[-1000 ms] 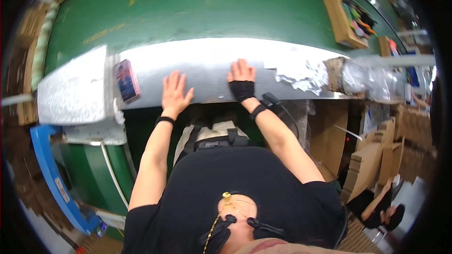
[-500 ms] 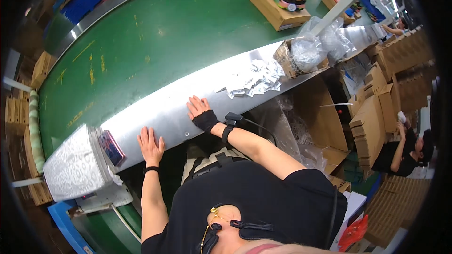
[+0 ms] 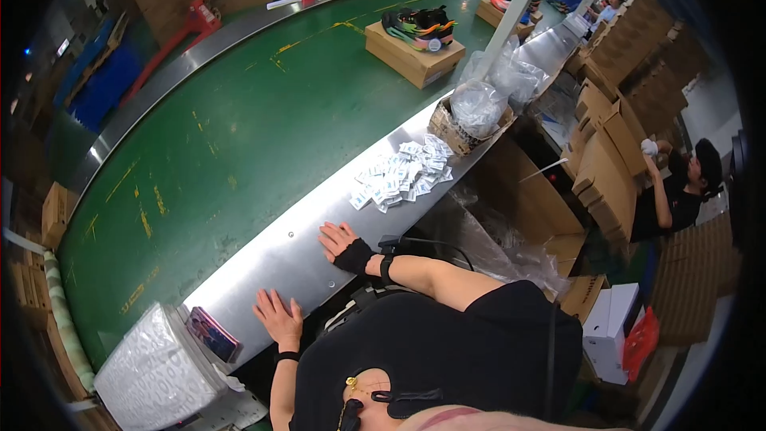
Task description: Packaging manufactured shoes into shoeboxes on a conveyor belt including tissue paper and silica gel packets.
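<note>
Ahead and to the right of the right grip (image 3: 341, 245), white packets (image 3: 405, 173) lie heaped on the metal bench (image 3: 267, 261); they look light, thin and slippery, best pinched by an edge. That grip and the left grip (image 3: 278, 318) rest open, palms down, empty. Half a second ago both also lay flat; the view now shows more beyond the green belt (image 3: 199, 183).

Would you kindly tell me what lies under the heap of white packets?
The white packets lie on the metal ledge, whose bare surface shows around them; whatever the heap itself covers cannot be seen.
</note>
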Available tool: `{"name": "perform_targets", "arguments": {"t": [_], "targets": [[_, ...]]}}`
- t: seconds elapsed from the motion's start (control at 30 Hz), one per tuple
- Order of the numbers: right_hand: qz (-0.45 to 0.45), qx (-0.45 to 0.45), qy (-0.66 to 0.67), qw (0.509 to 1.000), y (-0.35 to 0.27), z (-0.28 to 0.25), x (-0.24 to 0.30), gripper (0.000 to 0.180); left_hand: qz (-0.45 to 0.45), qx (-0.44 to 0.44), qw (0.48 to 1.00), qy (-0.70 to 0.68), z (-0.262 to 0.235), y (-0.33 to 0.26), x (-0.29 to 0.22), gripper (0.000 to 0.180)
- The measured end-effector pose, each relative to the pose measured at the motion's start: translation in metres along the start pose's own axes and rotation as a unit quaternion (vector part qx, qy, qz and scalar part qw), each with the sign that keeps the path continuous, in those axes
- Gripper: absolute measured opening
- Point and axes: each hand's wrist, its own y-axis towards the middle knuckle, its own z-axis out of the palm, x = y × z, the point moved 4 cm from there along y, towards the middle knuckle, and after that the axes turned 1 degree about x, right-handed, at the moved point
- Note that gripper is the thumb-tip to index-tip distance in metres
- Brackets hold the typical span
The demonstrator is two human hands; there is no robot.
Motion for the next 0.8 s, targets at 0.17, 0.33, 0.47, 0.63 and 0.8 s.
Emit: {"name": "perform_targets", "arguments": {"t": [0.17, 0.33, 0.47, 0.63, 0.8], "targets": [[0.003, 0.006, 0.003, 1.000, 0.005, -0.007, -0.003, 0.034, 0.000, 0.002, 1.000, 0.004, 0.001, 0.008, 0.000, 0.051], [0.000, 0.011, -0.009, 1.000, 0.005, -0.007, 0.002, 0.034, -0.002, -0.006, 1.000, -0.012, 0.000, 0.001, 0.004, 0.052], [-0.003, 0.009, -0.015, 1.000, 0.003, -0.007, 0.005, 0.035, -0.008, -0.003, 1.000, -0.014, 0.004, -0.001, 0.009, 0.053], [0.000, 0.010, -0.022, 1.000, 0.002, -0.006, 0.003, 0.036, 0.002, -0.005, 1.000, -0.021, 0.003, 0.000, 0.008, 0.053], [-0.001, 0.018, -0.017, 1.000, 0.008, -0.010, 0.003, 0.037, 0.005, -0.014, 0.999, -0.029, 0.006, 0.001, 0.009, 0.054]]}}
